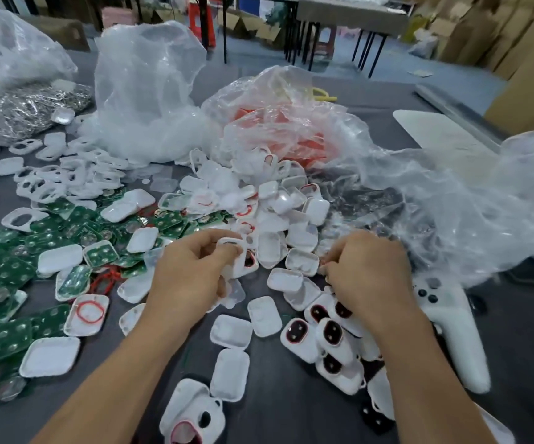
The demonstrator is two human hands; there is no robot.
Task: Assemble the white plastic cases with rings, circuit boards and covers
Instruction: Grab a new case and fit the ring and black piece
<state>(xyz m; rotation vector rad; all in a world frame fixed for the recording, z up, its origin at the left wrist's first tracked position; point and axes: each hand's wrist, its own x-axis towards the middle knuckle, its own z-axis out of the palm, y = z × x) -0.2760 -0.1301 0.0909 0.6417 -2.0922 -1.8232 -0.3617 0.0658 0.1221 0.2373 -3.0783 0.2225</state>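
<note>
My left hand (195,267) grips a white case with a cover (238,256) over the middle of the grey table, fingers curled round its top edge. My right hand (368,267) is curled, fingertips pinching something small and red at about the case pile's edge; what it is I cannot tell. Empty white cases (278,225) are heaped just beyond both hands. Green circuit boards (6,270) cover the left side. One case on the left holds a red ring (90,310). White covers with openings (51,184) lie at the far left. Assembled cases (329,338) sit under my right forearm.
Clear plastic bags (144,91) stand behind the piles, one holding red parts (278,136), another crumpled at the right (451,203). A silvery bag (28,107) is at far left. A white handheld controller (451,334) lies at right. A table (348,14) and cardboard boxes stand beyond.
</note>
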